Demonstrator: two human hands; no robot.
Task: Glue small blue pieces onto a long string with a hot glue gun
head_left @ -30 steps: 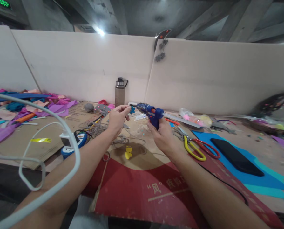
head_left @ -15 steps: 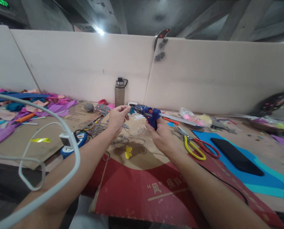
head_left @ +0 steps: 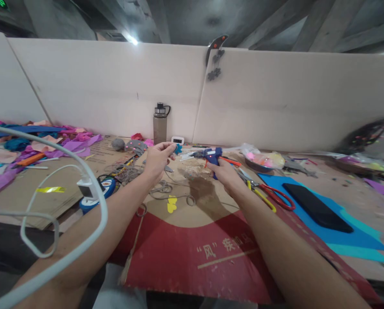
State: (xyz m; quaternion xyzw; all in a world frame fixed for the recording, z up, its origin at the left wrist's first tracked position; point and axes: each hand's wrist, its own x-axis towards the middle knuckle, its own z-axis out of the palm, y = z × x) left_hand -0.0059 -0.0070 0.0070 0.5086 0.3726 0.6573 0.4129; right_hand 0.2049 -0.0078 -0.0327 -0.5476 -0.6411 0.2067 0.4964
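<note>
The left grip (head_left: 160, 160) pinches a small teal cutout (head_left: 178, 149) at its fingertips — it juts right, short of the blue glue gun (head_left: 214, 155) that the right grip (head_left: 226, 172) clasps over the worktop (head_left: 335, 189).

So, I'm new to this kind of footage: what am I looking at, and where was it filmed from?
There is no machine here, just a person's two bare hands, filmed by one camera worn on the head, looking forward and down. The fingers of the left hand pinch a small teal flower-shaped piece. The right hand grips a blue plastic glue gun, its front end facing that piece but apart from it. Nearer the person, a flat yellow cut-out lies on brown-and-red cardboard. To the right, a black rectangular phone lies on a bright blue sheet; a grey bottle with a black lid stands at the back.
</note>
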